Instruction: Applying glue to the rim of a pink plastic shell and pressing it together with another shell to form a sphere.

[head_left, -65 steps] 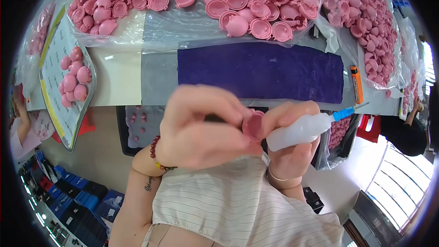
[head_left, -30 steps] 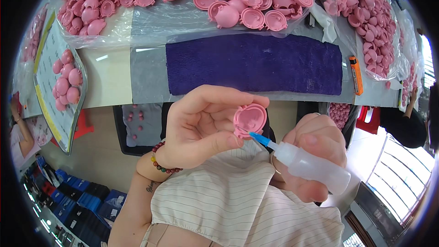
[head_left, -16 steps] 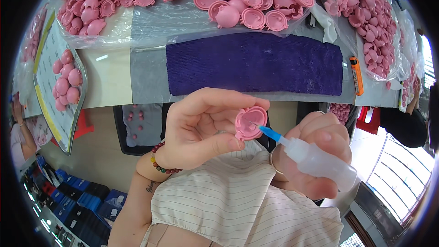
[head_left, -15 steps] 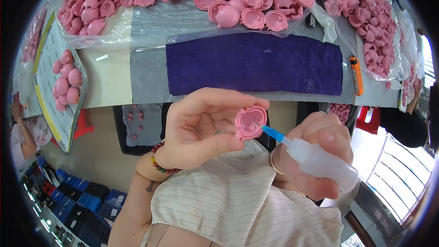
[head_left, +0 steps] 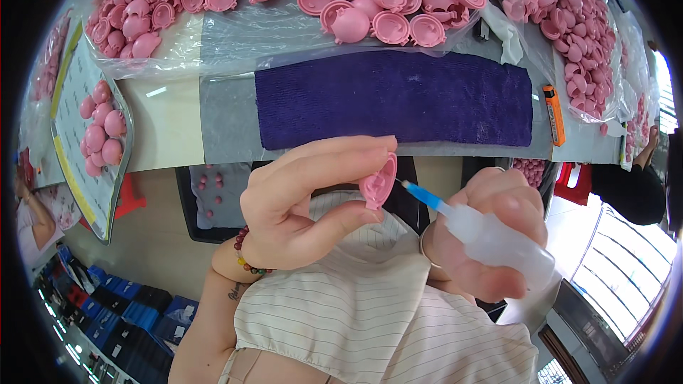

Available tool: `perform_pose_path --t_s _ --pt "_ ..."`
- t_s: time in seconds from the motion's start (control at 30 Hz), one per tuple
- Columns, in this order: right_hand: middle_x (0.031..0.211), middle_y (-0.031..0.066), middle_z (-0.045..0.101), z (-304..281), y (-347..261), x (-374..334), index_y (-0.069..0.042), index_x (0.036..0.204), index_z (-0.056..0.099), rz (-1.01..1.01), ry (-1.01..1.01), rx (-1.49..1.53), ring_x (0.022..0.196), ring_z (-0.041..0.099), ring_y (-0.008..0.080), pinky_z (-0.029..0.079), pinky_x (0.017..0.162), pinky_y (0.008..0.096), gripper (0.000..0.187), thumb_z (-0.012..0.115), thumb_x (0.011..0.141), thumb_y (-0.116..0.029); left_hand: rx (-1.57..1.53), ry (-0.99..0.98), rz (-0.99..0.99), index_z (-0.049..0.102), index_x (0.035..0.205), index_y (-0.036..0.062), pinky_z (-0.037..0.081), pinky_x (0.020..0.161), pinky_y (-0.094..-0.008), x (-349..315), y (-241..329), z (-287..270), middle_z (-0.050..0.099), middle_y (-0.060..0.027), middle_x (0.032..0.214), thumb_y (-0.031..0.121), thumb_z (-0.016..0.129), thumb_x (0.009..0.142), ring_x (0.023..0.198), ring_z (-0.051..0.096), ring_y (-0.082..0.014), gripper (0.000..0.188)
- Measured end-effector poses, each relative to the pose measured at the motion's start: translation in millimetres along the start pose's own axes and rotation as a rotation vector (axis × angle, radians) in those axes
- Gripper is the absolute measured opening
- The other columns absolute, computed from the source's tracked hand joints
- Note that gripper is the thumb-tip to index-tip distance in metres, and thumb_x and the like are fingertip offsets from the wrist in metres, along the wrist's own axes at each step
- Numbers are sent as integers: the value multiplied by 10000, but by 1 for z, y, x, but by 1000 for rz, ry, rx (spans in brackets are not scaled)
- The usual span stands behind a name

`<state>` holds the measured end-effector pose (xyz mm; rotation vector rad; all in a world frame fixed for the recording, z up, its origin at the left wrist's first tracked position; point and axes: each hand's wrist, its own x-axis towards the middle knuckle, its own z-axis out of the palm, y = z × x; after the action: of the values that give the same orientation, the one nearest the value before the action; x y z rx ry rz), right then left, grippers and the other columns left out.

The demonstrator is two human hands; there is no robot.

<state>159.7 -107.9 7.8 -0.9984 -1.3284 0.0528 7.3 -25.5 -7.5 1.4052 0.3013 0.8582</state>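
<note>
Between thumb and fingers, my left hand [head_left: 299, 203] grips a round pink plastic half-shell [head_left: 379, 181], its hollow side tilted toward the right. My right hand [head_left: 501, 224] is wrapped round a translucent white squeeze bottle [head_left: 498, 242]. A blue needle tip [head_left: 422, 196] on the bottle points up and left at the shell. A small gap separates the needle's end from the shell's rim. Both hands are in front of the table edge, below a dark purple cloth [head_left: 395, 99] spread on the table.
Heaps of pink shells [head_left: 391, 27] lie on clear plastic sheeting along the far side. A tray [head_left: 117, 185] with several pink balls [head_left: 103, 128] stands at left. An orange box-cutter-like item [head_left: 553, 115] lies right of the cloth. Another person's arm [head_left: 647, 149] shows at far right.
The needle has come out of the shell's hollow. My left hand has shifted slightly left and turned the shell more edge-on. The bottle stays in my right hand.
</note>
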Motion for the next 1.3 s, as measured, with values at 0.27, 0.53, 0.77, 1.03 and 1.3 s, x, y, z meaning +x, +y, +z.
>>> perform_pose_path --t_s 0.27,0.53,0.77,1.03,1.3 --pt "848 168 544 -52 20 18 75 1104 396 192 591 -470 737 517 191 388 575 239 448 482 811 -252 -819 -105 -95 430 1088 -43 438 809 -346 3 -16 2 486 -236 1075 37 578 738 962 525 -268 388" --pt "926 203 568 -168 57 10 85 1104 374 541 577 -827 799 562 186 439 688 237 488 628 716 -70 -1368 -231 -226 392 1117 -26 460 778 -375 3 -23 8 477 -248 1075 110 578 761 982 511 -270 423" --pt "1039 175 475 -152 54 19 52 1021 417 285 646 -1066 899 505 187 445 693 254 395 632 700 -32 -895 -87 -285 430 1074 -45 429 827 -363 1 -11 -1 506 -185 1031 86 685 652 990 505 -273 510" --pt "1034 72 547 -118 81 74 -56 983 557 108 -336 -1141 877 516 215 392 778 299 255 521 731 -54 -648 -116 -205 482 1019 -51 428 831 -358 4 -2 5 502 -165 1028 -39 682 589 989 505 -294 475" --pt "937 73 568 -119 98 76 -51 919 553 199 -454 -1175 805 526 248 404 732 305 219 519 703 -63 -619 -69 -204 484 1011 -61 436 825 -348 -2 0 -1 507 -179 1020 -43 675 594 983 509 -292 460"
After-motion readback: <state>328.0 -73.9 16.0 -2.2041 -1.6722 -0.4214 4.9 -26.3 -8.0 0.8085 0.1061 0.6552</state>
